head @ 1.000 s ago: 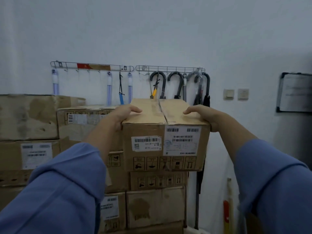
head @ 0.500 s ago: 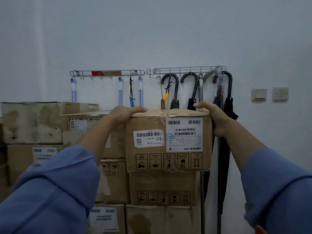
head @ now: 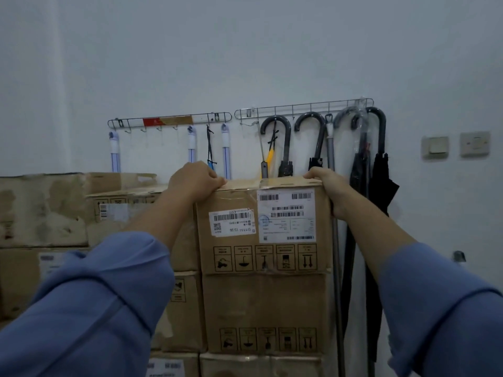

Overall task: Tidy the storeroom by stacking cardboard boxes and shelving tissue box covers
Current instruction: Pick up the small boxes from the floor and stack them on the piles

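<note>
The closed cardboard box (head: 264, 227), contents hidden, sits atop a second box (head: 264, 311) in the right-hand stack, with a third box (head: 261, 365) below. The left hand (head: 194, 180) and right hand (head: 326, 186) grip its top corners, fingers curled over the edge. Behind are two wall racks (head: 168, 121) and four hook-handled umbrellas (head: 284, 148).

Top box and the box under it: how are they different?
The top box has two white labels; the box under it shows none. The left hand and right hand grip the top box's upper corners; no hand touches the box under it. Both are brown cardboard with a row of handling symbols.
</note>
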